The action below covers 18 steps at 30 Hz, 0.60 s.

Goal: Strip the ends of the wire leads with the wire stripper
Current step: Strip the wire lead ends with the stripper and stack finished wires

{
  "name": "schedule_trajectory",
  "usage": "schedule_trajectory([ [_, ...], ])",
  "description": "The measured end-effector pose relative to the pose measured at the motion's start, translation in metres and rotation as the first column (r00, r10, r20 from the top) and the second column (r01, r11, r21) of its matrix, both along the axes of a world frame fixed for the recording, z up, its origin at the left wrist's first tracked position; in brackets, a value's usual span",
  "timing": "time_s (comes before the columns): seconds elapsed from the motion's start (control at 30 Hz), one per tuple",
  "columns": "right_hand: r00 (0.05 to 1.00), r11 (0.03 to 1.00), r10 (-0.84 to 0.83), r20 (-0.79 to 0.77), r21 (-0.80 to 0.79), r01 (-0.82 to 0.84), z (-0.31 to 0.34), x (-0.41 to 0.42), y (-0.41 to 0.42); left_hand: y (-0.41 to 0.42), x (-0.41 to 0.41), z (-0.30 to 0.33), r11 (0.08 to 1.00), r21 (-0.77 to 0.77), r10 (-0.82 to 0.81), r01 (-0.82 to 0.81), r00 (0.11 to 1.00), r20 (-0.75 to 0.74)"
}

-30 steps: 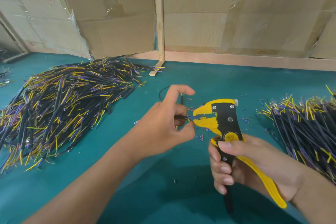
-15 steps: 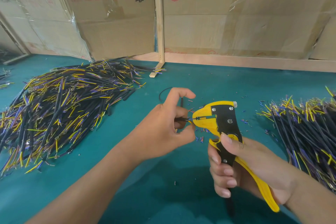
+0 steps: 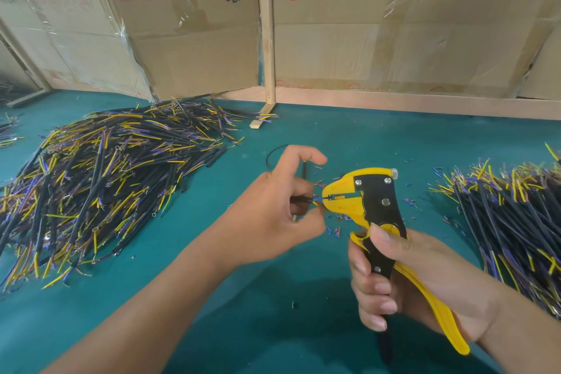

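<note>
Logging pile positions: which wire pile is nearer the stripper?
The right-hand pile, beside the right hand holding the wire stripper; the bigger left pile lies farther.

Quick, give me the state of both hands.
Left hand: pinching a wire lead, its end in the stripper.
Right hand: gripping the stripper handles.

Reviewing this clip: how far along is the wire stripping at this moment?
Done: bits of stripped insulation litter the green table, so some ends have been cut. In hand: the left hand pinches one wire lead, its tip in the wire stripper gripped by the right hand. Left: piles lie at left and right; which is unstripped I cannot tell.
</note>
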State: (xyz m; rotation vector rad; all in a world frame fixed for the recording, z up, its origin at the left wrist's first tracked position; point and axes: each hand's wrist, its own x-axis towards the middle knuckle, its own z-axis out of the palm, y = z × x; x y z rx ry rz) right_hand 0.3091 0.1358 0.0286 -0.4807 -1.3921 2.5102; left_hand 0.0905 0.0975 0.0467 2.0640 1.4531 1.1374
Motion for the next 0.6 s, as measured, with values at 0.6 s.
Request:
schedule_trajectory([
  [0.6, 0.984, 0.993, -0.107, 0.141, 0.065, 0.098, 0.0092, -0.0020, -0.0062, -0.0004, -0.0020, -0.0006, 0.998, -0.060, -0.034, 0.033, 0.999, -0.021],
])
